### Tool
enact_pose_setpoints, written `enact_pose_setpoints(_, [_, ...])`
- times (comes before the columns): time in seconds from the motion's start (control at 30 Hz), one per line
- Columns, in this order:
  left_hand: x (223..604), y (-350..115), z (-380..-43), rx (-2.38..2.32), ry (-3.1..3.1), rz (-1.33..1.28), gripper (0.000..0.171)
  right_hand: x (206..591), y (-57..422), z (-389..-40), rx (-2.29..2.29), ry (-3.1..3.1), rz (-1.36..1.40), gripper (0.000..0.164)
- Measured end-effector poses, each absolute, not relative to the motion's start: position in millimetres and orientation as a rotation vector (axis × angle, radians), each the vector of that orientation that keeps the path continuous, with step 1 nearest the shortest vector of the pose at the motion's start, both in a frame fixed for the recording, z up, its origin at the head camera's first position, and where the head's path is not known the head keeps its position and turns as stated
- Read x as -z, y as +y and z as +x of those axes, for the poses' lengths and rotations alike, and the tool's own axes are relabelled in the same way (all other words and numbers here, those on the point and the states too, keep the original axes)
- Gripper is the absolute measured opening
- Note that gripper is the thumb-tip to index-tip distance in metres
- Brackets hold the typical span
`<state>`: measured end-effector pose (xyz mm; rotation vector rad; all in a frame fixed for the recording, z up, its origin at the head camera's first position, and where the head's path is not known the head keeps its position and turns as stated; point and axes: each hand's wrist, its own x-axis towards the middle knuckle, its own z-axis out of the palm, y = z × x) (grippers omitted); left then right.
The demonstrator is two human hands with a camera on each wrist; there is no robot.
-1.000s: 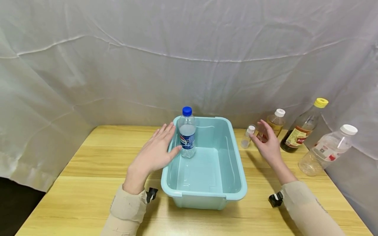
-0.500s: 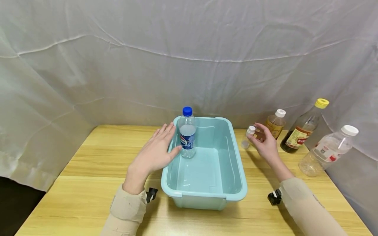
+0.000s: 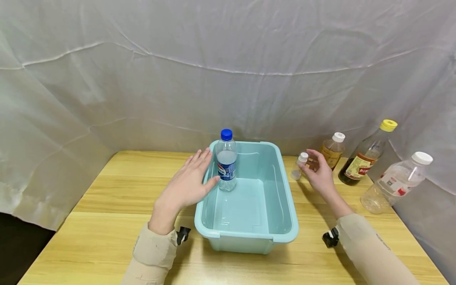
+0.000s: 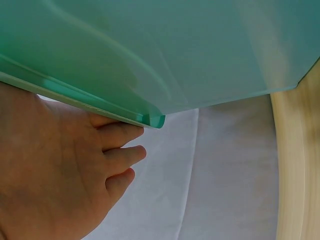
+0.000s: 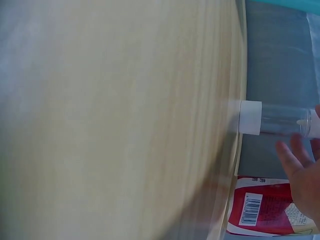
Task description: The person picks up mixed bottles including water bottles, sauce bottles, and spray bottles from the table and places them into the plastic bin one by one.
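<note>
My left hand (image 3: 189, 178) lies with straight fingers along the left rim of a pale blue plastic bin (image 3: 246, 237). In the left wrist view, its fingers (image 4: 122, 157) reach below the bin's rim. A clear bottle (image 3: 227, 166) with a blue cap and blue label stands inside the bin on the left. My right hand (image 3: 322, 176) pinches a small clear bottle (image 3: 296, 172) with a white cap near its top, right of the bin. That small bottle still stands upright on the table. In the right wrist view, fingers show on both sides of the small bottle's upper end.
Right of my right hand stand an amber bottle (image 3: 332, 150) with a white cap, a dark sauce bottle (image 3: 360, 164) with a yellow cap and a large clear bottle (image 3: 397, 182). A red-and-white printed item (image 5: 260, 207) is beside the small bottle. Grey cloth (image 3: 228, 71) hangs behind the table.
My right hand has moved slightly left and down, its thumb and fingers closing in on the small bottle's top. My left hand and the bin have stayed put.
</note>
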<state>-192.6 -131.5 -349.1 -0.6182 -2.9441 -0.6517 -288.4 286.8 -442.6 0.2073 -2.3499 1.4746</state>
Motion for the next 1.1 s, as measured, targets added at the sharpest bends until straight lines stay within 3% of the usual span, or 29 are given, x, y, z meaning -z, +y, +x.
enact_pose_setpoints(1.1, [348.8,-131.2,-192.1,0.653,-2.932,-0.616,0.079,436.2,283.8,-282.4,-1.379,-2.349,0.207,0.059])
